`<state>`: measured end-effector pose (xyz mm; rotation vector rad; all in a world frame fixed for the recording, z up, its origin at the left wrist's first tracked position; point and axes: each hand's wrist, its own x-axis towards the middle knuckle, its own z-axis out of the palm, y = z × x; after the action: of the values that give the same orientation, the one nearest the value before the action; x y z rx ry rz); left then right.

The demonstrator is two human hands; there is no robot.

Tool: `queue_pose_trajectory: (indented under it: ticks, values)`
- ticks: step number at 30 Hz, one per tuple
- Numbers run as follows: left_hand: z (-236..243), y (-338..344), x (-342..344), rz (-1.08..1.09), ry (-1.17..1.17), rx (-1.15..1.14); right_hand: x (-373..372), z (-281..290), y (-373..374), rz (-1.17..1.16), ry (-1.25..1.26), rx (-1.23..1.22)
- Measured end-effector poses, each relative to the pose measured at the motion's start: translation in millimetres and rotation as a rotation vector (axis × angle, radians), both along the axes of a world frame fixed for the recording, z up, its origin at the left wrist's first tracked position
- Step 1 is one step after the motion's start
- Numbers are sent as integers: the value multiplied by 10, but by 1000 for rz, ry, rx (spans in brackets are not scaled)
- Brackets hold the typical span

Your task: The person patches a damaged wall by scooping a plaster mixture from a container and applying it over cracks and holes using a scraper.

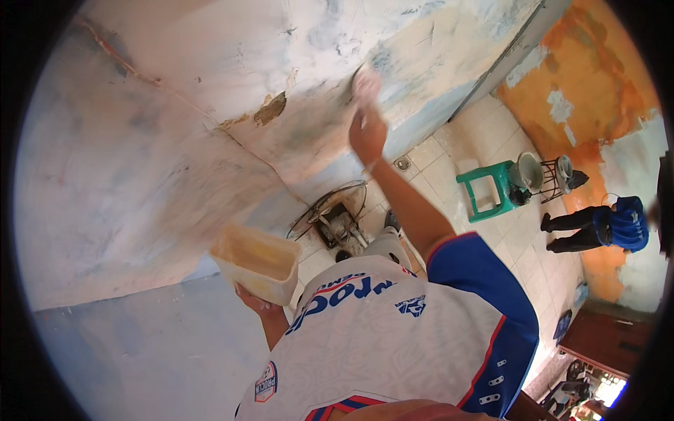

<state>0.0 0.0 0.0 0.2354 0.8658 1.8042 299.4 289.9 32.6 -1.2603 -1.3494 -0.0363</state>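
My right hand [368, 137] is raised against the patchy pink, white and blue wall [175, 154], closed on a blurred pale tool [365, 85], perhaps a scraper, whose far end meets the wall. A crack and a broken plaster patch [270, 109] lie left of it. My left hand [254, 298] grips a cream rectangular plastic tub [270, 266] from below, near the lower blue wall surface [126, 344]; the tub has yellowish residue inside.
A green stool [500, 212], buckets [526, 170] and a dark stand stand on the tiled floor [439, 151]. A dirty object with cables [333, 228] lies by the wall. Another person [618, 224] in blue is by the orange wall at right. A motorbike [562, 393] shows lower right.
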Motion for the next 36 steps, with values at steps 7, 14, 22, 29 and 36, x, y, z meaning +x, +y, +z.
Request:
queue_pose_trajectory:
  ticks: [7, 14, 22, 29, 36]
  values:
    - [58, -362, -504, 17, 190, -62, 161, 358, -546, -162, 249, -173]
    - [-9, -406, -593, 125, 5, -95, 1070, 989, 509, -302, 335, 100]
    - [40, -478, -679, 94, -28, -34, -598, -84, -690, 110, 90, 85]
    - [19, -610, -801, 86, 26, -104, -370, 15, -302, -256, 249, -20]
    - [55, -534, -783, 81, 29, -119, -1516, -559, -913, 226, -126, -54]
